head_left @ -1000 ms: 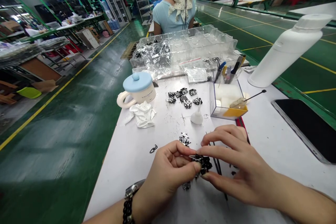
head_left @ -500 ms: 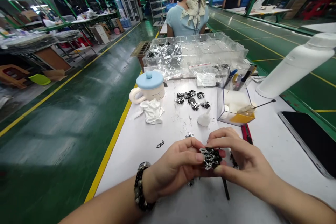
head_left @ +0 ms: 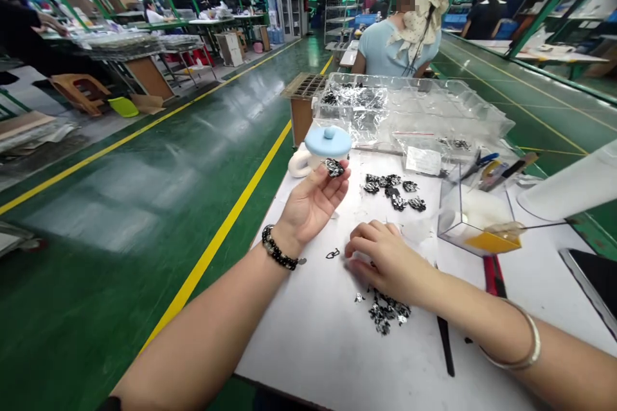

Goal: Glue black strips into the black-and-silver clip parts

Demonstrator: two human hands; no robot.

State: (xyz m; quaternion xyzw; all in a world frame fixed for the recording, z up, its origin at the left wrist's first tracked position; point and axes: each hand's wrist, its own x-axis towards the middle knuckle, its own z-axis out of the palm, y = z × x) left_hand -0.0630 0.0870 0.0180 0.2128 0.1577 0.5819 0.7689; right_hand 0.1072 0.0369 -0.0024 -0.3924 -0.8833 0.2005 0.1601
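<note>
My left hand [head_left: 313,205] is raised in front of the lidded mug [head_left: 328,141], its thumb and fingers closed on a clump of small black and silver pieces [head_left: 334,167]. Low over the white table, my right hand [head_left: 380,257] has bent fingers; what they hold, if anything, is hidden. Just left of its fingertips lies a small black loop [head_left: 332,254]. A loose pile of black and silver pieces [head_left: 385,313] sits below my right hand. Several similar clumps [head_left: 398,200] lie farther back on the table.
A clear box with pens [head_left: 477,218] stands at the right, with a white bottle [head_left: 569,186] and a phone [head_left: 592,282] beyond it. Black tweezers [head_left: 445,347] lie near the pile. Clear trays [head_left: 434,103] cover the back. A person [head_left: 395,45] sits ahead.
My left hand has lifted the clump forward, away from my right hand, which has let go of it and lowered to the table. The view has swung left.
</note>
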